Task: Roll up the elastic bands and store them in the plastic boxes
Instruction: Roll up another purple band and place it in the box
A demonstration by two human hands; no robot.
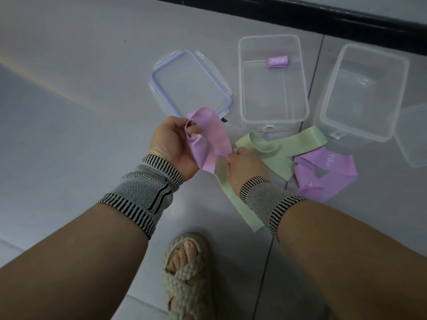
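Note:
A loose purple elastic band [211, 137] hangs between both hands above the floor. My left hand [173, 144] grips its upper end, fingers tucked into a fold. My right hand [245, 167] pinches its lower end. On the floor below lie green elastic bands [272, 148] and another purple band [323, 174] marked 10. Two clear plastic boxes stand open: the middle box [273, 121] holds one rolled purple band [276, 61], and nothing shows inside the right box [360, 132].
A clear lid with a blue seal [161, 88] lies left of the boxes. Another clear lid [413, 139] sits at the right edge. My sandalled foot [187, 273] is below the hands. A dark baseboard [323, 15] runs along the back.

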